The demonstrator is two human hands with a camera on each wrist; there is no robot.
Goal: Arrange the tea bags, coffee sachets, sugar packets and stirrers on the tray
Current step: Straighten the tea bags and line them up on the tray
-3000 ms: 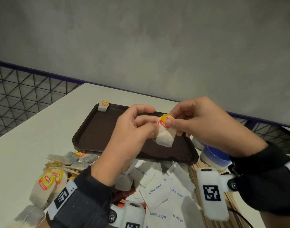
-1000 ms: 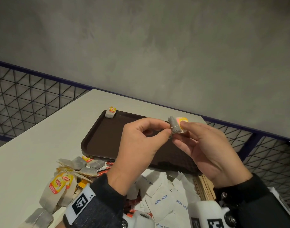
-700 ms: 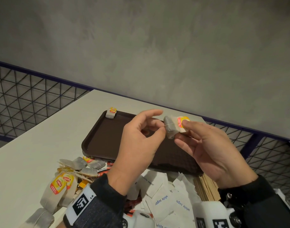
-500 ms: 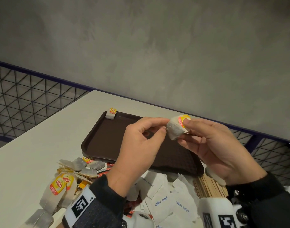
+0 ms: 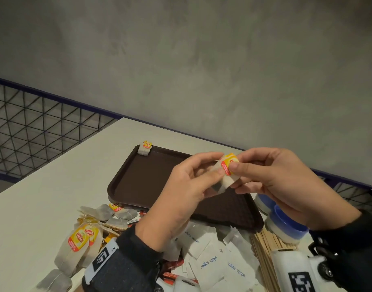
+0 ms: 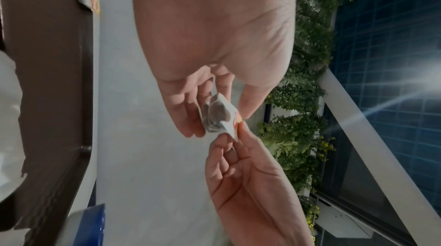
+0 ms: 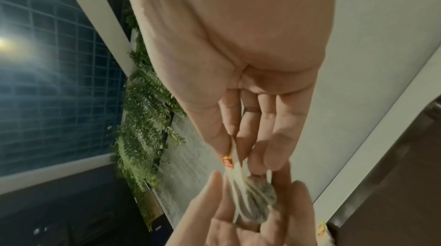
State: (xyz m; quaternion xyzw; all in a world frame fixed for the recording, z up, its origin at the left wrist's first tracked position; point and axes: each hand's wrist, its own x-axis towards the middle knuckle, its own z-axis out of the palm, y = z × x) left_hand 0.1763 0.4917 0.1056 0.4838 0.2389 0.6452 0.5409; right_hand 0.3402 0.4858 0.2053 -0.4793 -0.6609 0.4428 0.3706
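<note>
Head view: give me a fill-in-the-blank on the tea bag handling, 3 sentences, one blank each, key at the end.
1. The tea bag held above the tray is pinched by ____ hands at once.
2. The right hand has its thumb on the bag's yellow and ____ tag.
3. The tea bag already set down sits at the tray's far ____ corner, while the left hand keeps its grip on the other one.

Missing words: both; red; left

tray (image 5: 138,182): dark brown | tea bag tag (image 5: 229,165): yellow, red | sugar packets (image 5: 210,260): white, blue lettering
</note>
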